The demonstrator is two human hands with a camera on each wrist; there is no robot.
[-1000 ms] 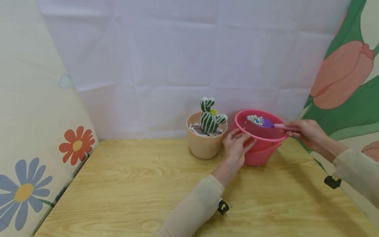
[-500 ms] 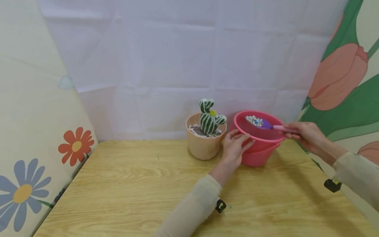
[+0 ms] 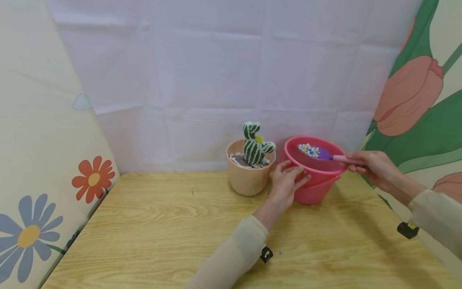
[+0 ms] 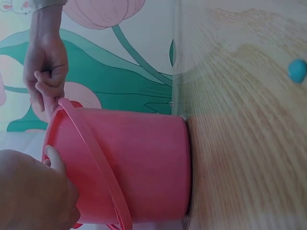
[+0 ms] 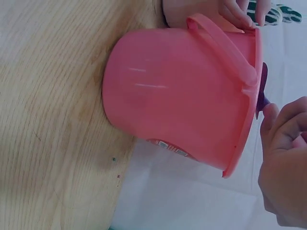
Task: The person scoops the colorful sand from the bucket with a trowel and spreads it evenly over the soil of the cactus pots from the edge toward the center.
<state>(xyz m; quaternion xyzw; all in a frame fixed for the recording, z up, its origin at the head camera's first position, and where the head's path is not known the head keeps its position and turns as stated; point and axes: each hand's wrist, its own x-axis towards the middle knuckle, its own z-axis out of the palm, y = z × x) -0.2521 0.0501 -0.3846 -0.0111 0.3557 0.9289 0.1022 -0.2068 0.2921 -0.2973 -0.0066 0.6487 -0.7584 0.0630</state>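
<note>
A pink bucket (image 3: pixel 312 192) stands on the wooden table, its handle hanging down at the side. My left hand (image 3: pixel 283 184) grips the bucket's near left rim; in the right wrist view its fingers pinch over the edge. The right hand (image 3: pixel 377 167) holds the pink handle of a small toy shovel (image 3: pixel 326 154) with a purple blade, level over the bucket's mouth. A heap of small white, blue and yellow beads (image 3: pixel 309 150) lies on the blade. From the right wrist, the blade shows just past the rim of the bucket (image 5: pixel 177 96). The inside bottom of the bucket is hidden.
Left of the bucket, close by, stands a peach pot (image 3: pixel 248 182) holding a knitted cactus (image 3: pixel 254 151) among pale bits. A loose teal bead (image 4: pixel 297 71) lies on the table (image 3: pixel 155 228). A white sheet (image 3: pixel 202 80) hangs behind.
The view has shifted slightly. The shovel with its beads has sunk a little toward the bucket's mouth; both hands keep their holds and the bucket stays put.
</note>
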